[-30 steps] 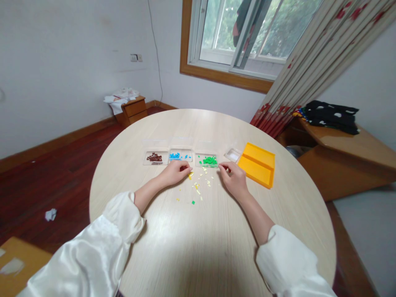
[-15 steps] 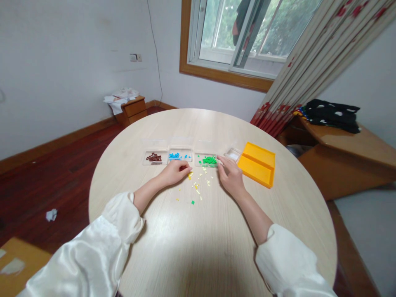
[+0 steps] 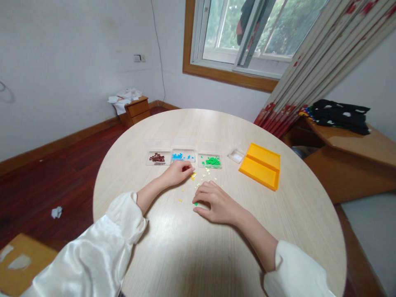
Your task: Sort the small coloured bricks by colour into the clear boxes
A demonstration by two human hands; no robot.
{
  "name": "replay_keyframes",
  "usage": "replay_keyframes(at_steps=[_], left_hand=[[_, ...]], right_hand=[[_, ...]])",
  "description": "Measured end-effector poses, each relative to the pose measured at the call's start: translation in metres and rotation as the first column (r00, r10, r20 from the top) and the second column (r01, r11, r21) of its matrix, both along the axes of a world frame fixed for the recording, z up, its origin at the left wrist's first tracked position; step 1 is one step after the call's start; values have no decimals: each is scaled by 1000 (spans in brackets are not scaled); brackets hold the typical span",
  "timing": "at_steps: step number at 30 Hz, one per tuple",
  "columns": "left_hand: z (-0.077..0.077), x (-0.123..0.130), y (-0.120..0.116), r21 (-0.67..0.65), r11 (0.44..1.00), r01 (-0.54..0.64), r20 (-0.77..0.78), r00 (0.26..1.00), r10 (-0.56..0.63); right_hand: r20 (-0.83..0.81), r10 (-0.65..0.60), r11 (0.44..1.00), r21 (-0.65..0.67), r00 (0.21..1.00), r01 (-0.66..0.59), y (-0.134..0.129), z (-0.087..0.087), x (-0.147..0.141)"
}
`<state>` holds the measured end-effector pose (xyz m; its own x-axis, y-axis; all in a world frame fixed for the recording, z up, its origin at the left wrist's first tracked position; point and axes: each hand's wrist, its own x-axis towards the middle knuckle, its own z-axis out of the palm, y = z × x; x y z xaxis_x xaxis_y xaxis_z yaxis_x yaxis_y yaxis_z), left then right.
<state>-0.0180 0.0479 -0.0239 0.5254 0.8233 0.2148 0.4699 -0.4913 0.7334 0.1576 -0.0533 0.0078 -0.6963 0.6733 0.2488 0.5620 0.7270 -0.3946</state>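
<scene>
My left hand (image 3: 177,173) rests on the table just below the box of blue pieces (image 3: 182,155), its fingers curled together beside small yellow pieces (image 3: 193,176); what they hold, if anything, is too small to tell. My right hand (image 3: 215,202) is over the middle of the table, thumb and fingers apart around a green piece (image 3: 196,204) lying on the wood. Pale pieces (image 3: 208,170) are scattered beyond it. Clear boxes hold brown pieces (image 3: 157,157) and green pieces (image 3: 212,161). A small clear box (image 3: 236,155) stands further right.
An open yellow case (image 3: 259,171) lies at the right of the round wooden table (image 3: 173,251). Beyond the table are a small cabinet (image 3: 138,108) with papers, a window, a curtain, and a brown desk (image 3: 346,142) with dark cloth on it.
My right hand has moved from beside the box of green pieces down and left to the loose green piece. My left hand stays in nearly the same place. The view has shifted slightly.
</scene>
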Motion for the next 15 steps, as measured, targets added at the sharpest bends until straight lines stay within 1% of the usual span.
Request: replay_keyframes(at_steps=[2,4,7,9,11,15], left_hand=[[1,0,0,0,1000,-1,-5,1000,1],[1,0,-1,1,1000,-2,-9,1000,2],[0,1,0,-1,1000,1,-9,1000,-1],[0,1,0,2,1000,4,-12,1000,-4],[-1,1,1,7,1000,6,-17,1000,-6],[-3,0,2,6,1000,0,-11,1000,0]], right_hand=[[6,8,1000,-10,1000,-8,2,-1,1],[-15,1,1000,6,1000,-1,4,-4,2],[-134,-62,995,64,989,71,9,-10,4],[-247,-138,981,99,959,166,13,-15,7],[-355,-226,950,125,907,286,18,-20,11],[-512,-400,841,124,760,526,28,-26,23]])
